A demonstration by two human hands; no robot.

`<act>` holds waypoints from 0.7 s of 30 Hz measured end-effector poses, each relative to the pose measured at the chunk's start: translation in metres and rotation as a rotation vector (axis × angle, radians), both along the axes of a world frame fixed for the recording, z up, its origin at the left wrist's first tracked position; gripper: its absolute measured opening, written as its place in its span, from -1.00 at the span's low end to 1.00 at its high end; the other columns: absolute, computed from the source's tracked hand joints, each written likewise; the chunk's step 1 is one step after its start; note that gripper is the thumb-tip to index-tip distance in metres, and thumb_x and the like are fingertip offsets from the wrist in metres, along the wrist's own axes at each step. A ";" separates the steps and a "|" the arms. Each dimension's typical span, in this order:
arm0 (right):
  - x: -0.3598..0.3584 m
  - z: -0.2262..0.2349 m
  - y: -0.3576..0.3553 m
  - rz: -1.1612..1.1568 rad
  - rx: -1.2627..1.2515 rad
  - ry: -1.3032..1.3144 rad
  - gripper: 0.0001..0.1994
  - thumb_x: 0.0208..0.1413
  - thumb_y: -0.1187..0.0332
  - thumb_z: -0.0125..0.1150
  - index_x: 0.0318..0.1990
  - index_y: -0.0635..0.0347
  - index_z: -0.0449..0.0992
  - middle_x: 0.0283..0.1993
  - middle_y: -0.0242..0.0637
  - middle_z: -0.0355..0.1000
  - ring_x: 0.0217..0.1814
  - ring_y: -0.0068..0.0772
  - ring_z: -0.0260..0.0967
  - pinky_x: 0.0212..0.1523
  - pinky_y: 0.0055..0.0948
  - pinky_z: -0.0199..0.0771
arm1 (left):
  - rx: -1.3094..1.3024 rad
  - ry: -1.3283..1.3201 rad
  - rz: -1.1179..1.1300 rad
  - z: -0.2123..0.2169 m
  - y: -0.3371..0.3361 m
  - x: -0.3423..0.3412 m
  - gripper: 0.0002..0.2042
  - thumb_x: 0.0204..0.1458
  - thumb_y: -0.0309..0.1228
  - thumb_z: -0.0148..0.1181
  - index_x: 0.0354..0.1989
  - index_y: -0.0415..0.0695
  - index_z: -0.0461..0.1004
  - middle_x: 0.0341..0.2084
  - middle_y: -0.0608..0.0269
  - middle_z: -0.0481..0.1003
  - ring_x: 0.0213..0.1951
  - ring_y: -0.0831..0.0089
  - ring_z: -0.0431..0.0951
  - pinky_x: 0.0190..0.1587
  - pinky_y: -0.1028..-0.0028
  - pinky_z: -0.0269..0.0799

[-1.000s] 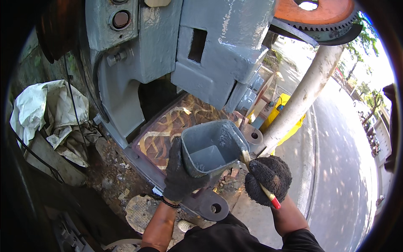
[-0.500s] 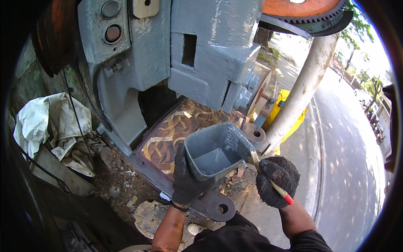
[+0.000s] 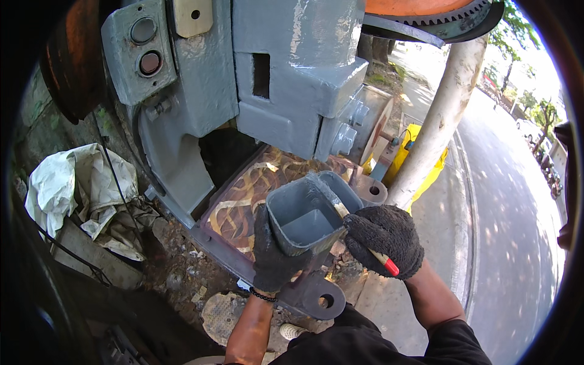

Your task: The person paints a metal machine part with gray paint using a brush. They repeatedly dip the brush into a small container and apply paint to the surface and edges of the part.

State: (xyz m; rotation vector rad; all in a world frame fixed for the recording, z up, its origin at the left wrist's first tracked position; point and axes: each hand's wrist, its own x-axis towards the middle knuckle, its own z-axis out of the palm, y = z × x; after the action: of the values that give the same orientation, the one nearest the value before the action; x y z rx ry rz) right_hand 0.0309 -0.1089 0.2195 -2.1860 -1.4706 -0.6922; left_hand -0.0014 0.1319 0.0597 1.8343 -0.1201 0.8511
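Note:
A grey-smeared plastic paint tub [image 3: 291, 210] sits in my left hand [image 3: 275, 264], its dark gloved fingers wrapped round the near left side. Grey paint covers the bottom of the tub. My right hand [image 3: 389, 238], also in a dark fuzzy glove, grips a paintbrush [image 3: 331, 196] with a red-tipped wooden handle. The grey-coated bristles lie across the far rim of the tub, toward its right side. Beyond the tub stands a large machine [image 3: 274, 131] coated in glossy grey paint.
A brown patterned sheet [image 3: 234, 213] lies beneath the machine. At the right are a leaning pale trunk [image 3: 447, 109], a yellow cover [image 3: 395, 164] and the road [image 3: 505, 213]. Crumpled white sheeting [image 3: 79, 188] lies at the left. A metal lug [image 3: 325, 300] juts out near my legs.
My right hand has moved left and slightly up, bringing the brush over the tub's rim. The tub stays in my left hand, and the view has shifted slightly.

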 end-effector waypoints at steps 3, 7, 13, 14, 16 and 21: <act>0.003 -0.004 0.002 0.024 0.041 -0.061 -0.56 -0.06 0.41 0.45 0.06 0.11 0.62 -0.22 -0.24 0.55 -0.29 -0.11 0.55 -0.33 -0.16 0.50 | -0.019 -0.002 0.000 -0.001 0.000 -0.003 0.17 -0.31 -0.21 0.68 0.51 -0.30 0.08 0.32 -0.16 0.35 0.32 -0.06 0.44 0.33 0.09 0.41; 0.003 -0.010 -0.001 -0.010 0.000 -0.002 -0.57 -0.01 0.40 0.49 0.07 0.15 0.60 -0.19 -0.12 0.60 -0.20 0.04 0.60 -0.20 -0.06 0.58 | -0.014 0.020 0.007 -0.004 0.000 -0.004 0.17 -0.31 -0.22 0.69 0.51 -0.29 0.07 0.33 -0.14 0.34 0.32 -0.05 0.43 0.33 0.10 0.41; -0.005 -0.015 -0.008 -0.035 0.066 0.077 -0.59 -0.01 0.42 0.49 0.05 0.17 0.62 -0.16 -0.06 0.61 -0.18 0.06 0.61 -0.18 -0.04 0.59 | -0.050 0.004 0.007 -0.009 -0.003 -0.003 0.21 -0.31 -0.21 0.72 0.53 -0.28 0.03 0.34 -0.13 0.33 0.33 -0.01 0.42 0.33 0.11 0.41; -0.006 -0.016 -0.009 -0.037 0.099 0.085 -0.59 -0.01 0.42 0.48 0.05 0.17 0.62 -0.16 -0.05 0.61 -0.18 0.07 0.61 -0.17 -0.04 0.60 | -0.043 0.005 0.008 -0.008 -0.003 -0.002 0.23 -0.32 -0.20 0.73 0.54 -0.28 0.02 0.34 -0.13 0.33 0.33 -0.01 0.42 0.33 0.11 0.41; -0.008 -0.019 -0.009 -0.053 0.166 0.113 -0.61 0.00 0.43 0.48 0.04 0.17 0.63 -0.16 -0.04 0.61 -0.16 0.07 0.62 -0.15 -0.05 0.61 | -0.029 -0.009 0.018 -0.007 -0.005 0.000 0.20 -0.27 -0.17 0.71 0.53 -0.28 0.03 0.33 -0.10 0.35 0.31 0.06 0.45 0.30 0.15 0.44; -0.011 -0.028 -0.016 -0.120 0.263 0.137 -0.61 0.03 0.41 0.47 0.05 0.20 0.62 -0.15 -0.03 0.62 -0.19 0.06 0.62 -0.14 -0.08 0.62 | 0.010 -0.072 0.044 -0.003 -0.013 0.003 0.15 -0.14 -0.06 0.65 0.54 -0.29 0.03 0.34 -0.06 0.35 0.31 0.13 0.45 0.29 0.21 0.42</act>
State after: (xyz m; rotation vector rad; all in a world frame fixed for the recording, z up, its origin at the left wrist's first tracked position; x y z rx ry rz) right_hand 0.0194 -0.1252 0.1918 -2.0845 -1.1196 -0.7157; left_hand 0.0016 0.1193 0.0569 1.8217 -0.1299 0.9498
